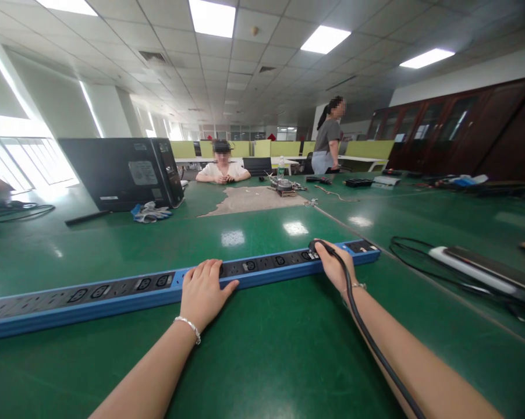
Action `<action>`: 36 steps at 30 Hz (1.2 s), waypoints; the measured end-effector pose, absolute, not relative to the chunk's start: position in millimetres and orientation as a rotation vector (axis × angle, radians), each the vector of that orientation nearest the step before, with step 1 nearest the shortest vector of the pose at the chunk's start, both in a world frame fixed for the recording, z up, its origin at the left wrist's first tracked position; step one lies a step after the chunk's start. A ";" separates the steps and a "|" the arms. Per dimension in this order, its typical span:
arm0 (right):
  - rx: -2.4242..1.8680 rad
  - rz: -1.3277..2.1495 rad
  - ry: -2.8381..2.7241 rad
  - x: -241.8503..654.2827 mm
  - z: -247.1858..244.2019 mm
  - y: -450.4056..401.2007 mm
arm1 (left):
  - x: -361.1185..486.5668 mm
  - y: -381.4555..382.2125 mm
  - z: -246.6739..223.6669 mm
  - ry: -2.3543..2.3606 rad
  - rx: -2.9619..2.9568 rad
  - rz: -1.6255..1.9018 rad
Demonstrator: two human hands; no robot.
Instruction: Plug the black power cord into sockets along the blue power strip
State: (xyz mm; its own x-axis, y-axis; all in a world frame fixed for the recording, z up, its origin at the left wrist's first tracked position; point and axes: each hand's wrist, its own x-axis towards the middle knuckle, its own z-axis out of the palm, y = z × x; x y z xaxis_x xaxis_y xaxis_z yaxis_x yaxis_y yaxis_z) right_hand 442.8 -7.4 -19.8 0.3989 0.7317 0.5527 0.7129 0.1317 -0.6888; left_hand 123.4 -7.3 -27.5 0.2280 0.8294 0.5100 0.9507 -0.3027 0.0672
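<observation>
A long blue power strip (254, 273) with black sockets lies across the green table, from the left edge to right of centre. My left hand (205, 289) rests flat over its middle, fingers on top and thumb along the near side. Near the strip's right end, my right hand (334, 265) is closed around a black plug (315, 245) held at a socket; whether it is fully seated cannot be made out. From the plug a thick black cable (367, 334) runs over my right wrist and down to the bottom edge.
On the green table (262, 355) stand a black computer case (118, 174) and, beside it, blue-white gloves (150, 212). A white power strip (472, 270) with cables lies at right. One person (222, 170) sits opposite; another (327, 139) stands behind.
</observation>
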 end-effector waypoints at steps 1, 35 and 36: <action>-1.592 0.033 -1.333 437.4 -20.3 -7.3 | 123.4 -7.3 -27.5 -1.670 -2.245 -0.676; -1.763 -0.103 -1.479 385.8 -21.7 -7.1 | 123.6 -6.8 -29.1 -1.633 -2.232 -0.687; -1.763 -0.092 -1.476 386.0 -21.1 -7.4 | 123.7 -6.7 -29.0 -1.634 -2.232 -0.688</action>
